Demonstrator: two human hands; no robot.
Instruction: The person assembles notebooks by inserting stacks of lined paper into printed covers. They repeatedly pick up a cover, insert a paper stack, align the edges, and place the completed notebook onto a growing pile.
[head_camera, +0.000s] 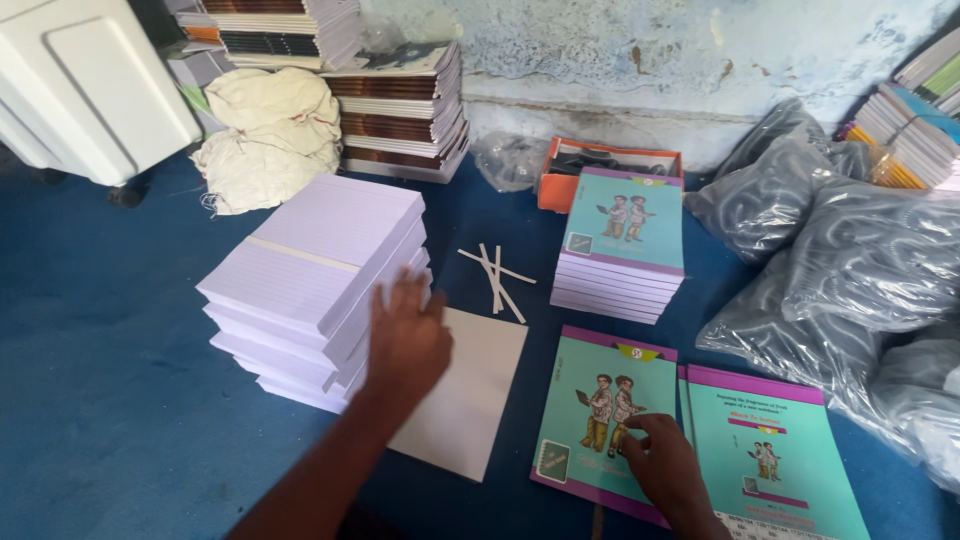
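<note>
The left hand (408, 340) is in the middle of the frame with fingers spread and loose, at the edge of the paper stack (318, 275), above a white sheet (470, 400). The right hand (668, 465), lower right, presses bent fingertips on a teal cover (600, 400) lying flat; it grasps nothing. A notebook pile (622, 245) stands above it, in the upper middle.

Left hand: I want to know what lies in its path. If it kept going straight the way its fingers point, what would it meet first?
The left hand would probably meet the tall stack of lined white paper first; it looks almost at the edge already, though depth is unclear.
</note>
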